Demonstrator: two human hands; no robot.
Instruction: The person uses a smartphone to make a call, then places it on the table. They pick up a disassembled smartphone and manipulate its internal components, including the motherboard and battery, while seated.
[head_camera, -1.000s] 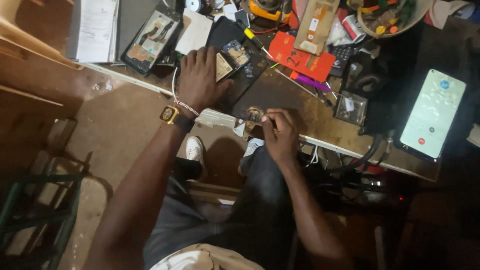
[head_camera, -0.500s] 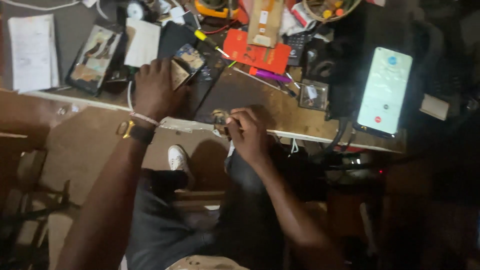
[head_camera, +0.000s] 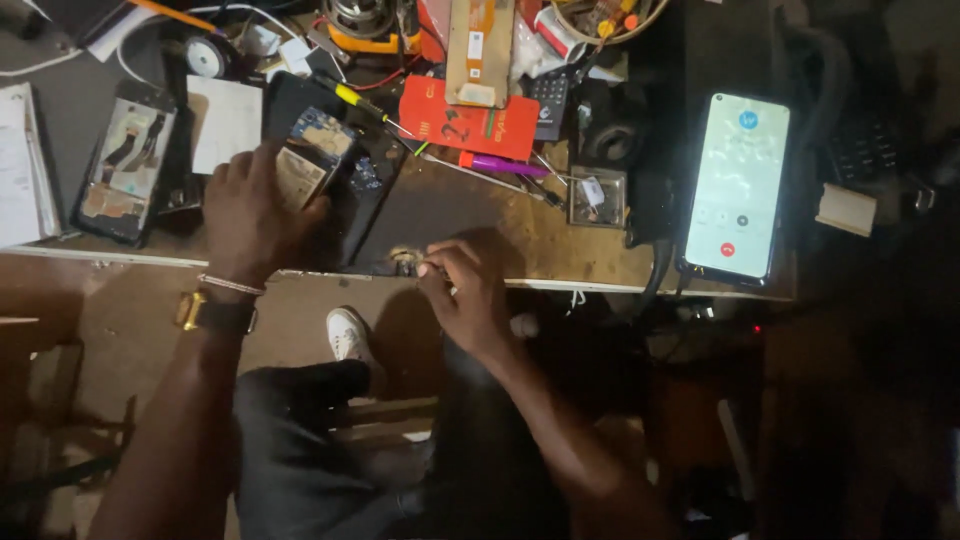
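1. Resting on the bench, the left hand (head_camera: 250, 215) lies flat with fingers together on an opened phone (head_camera: 318, 165) — its circuit board shows just beside the fingertips.
2. The right hand (head_camera: 468, 295) is at the front edge of the bench (head_camera: 480, 215); its fingertips pinch a small metal part (head_camera: 405, 260) — too small to tell more.
3. A lit phone (head_camera: 738, 185) lies well apart to the right.
4. A purple pen (head_camera: 503, 165) and a red card (head_camera: 470, 128) lie behind the hands.
5. Another opened phone (head_camera: 125, 175) lies left of the left hand.
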